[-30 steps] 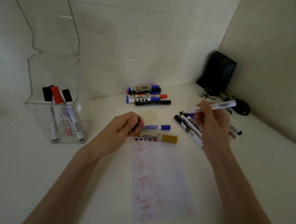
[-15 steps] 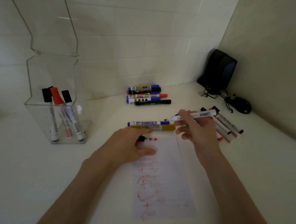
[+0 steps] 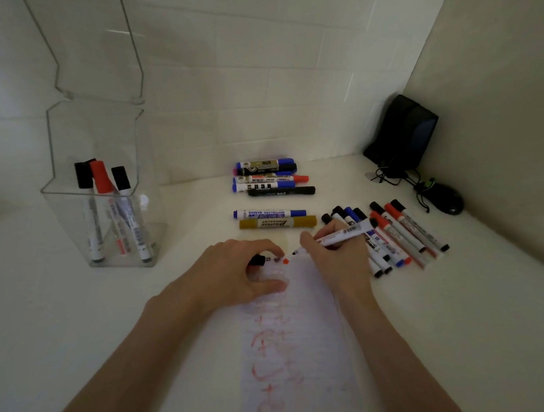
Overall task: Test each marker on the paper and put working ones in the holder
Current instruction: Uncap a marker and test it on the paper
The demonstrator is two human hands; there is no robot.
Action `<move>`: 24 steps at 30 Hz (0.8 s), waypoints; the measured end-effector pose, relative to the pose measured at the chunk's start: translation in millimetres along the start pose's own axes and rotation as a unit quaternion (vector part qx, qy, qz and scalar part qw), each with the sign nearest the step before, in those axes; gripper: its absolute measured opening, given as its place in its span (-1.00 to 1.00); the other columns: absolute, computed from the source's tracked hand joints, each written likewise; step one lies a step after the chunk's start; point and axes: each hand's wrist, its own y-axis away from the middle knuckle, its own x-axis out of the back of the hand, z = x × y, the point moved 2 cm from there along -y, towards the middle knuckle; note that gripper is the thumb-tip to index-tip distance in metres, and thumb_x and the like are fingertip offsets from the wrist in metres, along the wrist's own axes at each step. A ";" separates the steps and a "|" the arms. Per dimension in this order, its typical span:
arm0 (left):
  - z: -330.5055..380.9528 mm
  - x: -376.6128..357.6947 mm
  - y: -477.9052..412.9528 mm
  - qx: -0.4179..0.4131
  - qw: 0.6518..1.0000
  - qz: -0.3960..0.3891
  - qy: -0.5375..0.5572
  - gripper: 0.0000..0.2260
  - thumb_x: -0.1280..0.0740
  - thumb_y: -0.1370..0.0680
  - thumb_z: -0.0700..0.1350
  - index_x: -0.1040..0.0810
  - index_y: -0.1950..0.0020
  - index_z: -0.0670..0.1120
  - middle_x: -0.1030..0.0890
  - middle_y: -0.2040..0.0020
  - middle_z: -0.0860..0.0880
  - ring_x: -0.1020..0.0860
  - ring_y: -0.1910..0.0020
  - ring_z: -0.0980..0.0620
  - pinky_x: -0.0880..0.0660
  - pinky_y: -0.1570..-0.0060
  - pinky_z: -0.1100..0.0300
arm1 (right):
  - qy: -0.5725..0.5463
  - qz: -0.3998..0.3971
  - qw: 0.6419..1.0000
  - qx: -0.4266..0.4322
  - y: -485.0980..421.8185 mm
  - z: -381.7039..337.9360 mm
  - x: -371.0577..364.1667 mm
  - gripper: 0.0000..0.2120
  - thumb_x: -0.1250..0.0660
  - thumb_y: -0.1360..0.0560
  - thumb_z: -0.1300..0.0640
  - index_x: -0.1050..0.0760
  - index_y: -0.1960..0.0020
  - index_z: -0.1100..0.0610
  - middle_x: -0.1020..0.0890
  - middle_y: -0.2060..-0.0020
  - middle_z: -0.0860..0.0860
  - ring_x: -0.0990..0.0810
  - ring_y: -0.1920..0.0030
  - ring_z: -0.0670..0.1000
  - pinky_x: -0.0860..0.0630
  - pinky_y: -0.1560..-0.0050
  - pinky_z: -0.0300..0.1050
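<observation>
My right hand (image 3: pixel 337 262) grips a slim white marker (image 3: pixel 342 235) with its dark tip down at the top edge of the lined paper (image 3: pixel 300 336), beside small red and dark dots. My left hand (image 3: pixel 237 274) presses on the paper's top left corner and holds a black cap (image 3: pixel 258 260) in its fingers. The clear holder (image 3: pixel 102 223) at the left contains three markers, two with black caps and one with a red cap. A blue marker (image 3: pixel 270 212) and a gold marker (image 3: pixel 277 223) lie just beyond the paper.
A pile of thick markers (image 3: pixel 272 180) lies near the back wall. A row of several slim markers (image 3: pixel 400 234) lies right of my right hand. A black speaker (image 3: pixel 401 134), its cables and a black mouse (image 3: pixel 444 201) fill the back right corner.
My right hand has come down and leftward from above the slim markers, lowering the marker's tip to the paper's top edge. My left hand has settled flat on the paper.
</observation>
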 end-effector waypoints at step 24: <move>-5.6 -4.5 -4.2 -0.013 1.000 -0.004 -0.010 -0.57 -0.37 -0.42 0.40 -0.45 -0.26 0.37 -0.62 -0.10 0.24 -0.55 -0.06 0.21 -0.54 -0.14 0.09 | 0.007 -0.012 1.000 0.022 2.2 3.0 -4.7 -0.76 -0.47 -0.42 0.31 -0.42 0.22 0.37 -0.53 0.39 0.23 -0.41 0.46 -0.11 -0.44 0.43 -0.36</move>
